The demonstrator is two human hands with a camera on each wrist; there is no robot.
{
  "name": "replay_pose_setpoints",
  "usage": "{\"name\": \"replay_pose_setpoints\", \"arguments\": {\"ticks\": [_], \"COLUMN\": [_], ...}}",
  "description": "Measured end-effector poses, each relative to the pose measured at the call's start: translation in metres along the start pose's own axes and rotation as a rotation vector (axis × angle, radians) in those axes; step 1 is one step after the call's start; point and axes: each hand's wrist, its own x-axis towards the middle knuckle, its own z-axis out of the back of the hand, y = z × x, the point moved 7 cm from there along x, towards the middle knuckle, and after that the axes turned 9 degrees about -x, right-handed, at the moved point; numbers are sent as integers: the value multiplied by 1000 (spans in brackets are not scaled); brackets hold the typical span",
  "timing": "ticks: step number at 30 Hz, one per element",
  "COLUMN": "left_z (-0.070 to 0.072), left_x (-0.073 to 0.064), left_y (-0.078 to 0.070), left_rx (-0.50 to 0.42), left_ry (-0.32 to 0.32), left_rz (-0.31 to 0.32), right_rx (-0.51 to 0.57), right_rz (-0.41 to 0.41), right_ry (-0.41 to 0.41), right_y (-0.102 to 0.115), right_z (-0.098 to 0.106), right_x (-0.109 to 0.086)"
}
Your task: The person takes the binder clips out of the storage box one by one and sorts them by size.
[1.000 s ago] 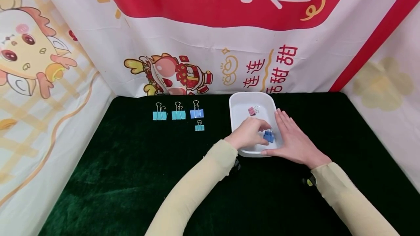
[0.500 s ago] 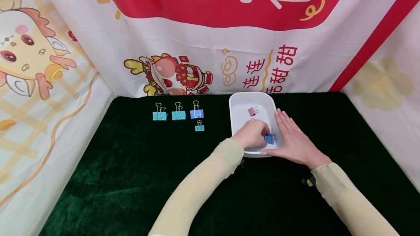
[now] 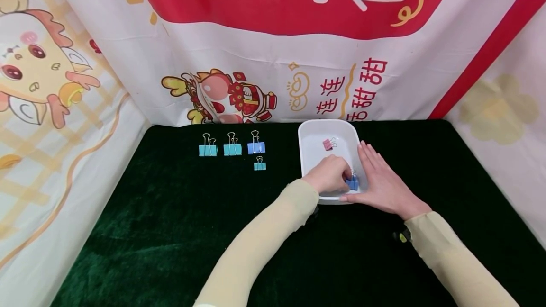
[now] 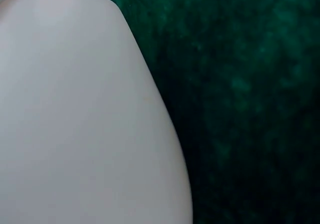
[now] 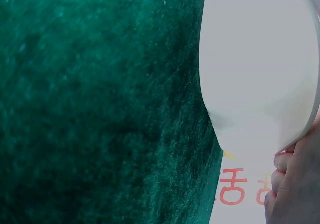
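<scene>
In the head view a white tray (image 3: 306,145) stands at the back of the dark green cloth. My left hand (image 3: 329,174) reaches into it, fingers curled, and pinches at a blue binder clip (image 3: 353,183) near the right wall. Its fingertips are partly hidden, and whether more than one blue clip lies there is unclear. A pink binder clip (image 3: 328,144) rests farther back in the tray. My right hand (image 3: 386,184) rests against the tray's right side, fingers straight and thumb at the front corner. The right wrist view shows its fingers (image 5: 283,166) beside the tray wall.
Left of the tray stand two teal binder clips, the left one (image 3: 207,150) and the middle one (image 3: 232,149), with a blue-violet binder clip (image 3: 256,148) beside them. A smaller teal clip (image 3: 259,166) sits in front of the latter. A printed fabric backdrop (image 3: 273,51) rises behind.
My left hand has gone a little farther right into the tray, its fingers curling in more. The blue clip has shifted slightly right and toward me. My right hand stays put.
</scene>
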Motion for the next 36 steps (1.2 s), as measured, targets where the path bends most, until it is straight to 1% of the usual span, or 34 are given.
{"name": "replay_pose_setpoints", "arguments": {"ticks": [6,10,13,16,23,27,30,36], "left_z": [0,5,9,14,28,35,39,40], "left_x": [1,4,6,6,4,2,0,-2], "left_y": [2,10,15,16,14,16,18,19], "left_rx": [-18,-35,-31,-26,-66,-152,-238,-250], "left_ry": [9,-1,-17,-34,-68,-93,-101,-82], "left_rz": [3,47,65,46,25,31,49,63], "right_rx": [2,-4,-5,-1,-12,-19,-21,-25], "right_rz": [1,1,-12,-17,-21,-16,-15,-11], "right_ry": [-5,-16,-17,-6,-6,-7,-10,-16], "right_y": [-1,-1,-1,0,2,2,2,1], "right_z": [0,0,-1,0,-1,-2,-1,-1], "right_x": [-1,-1,0,0,0,0,0,1]}}
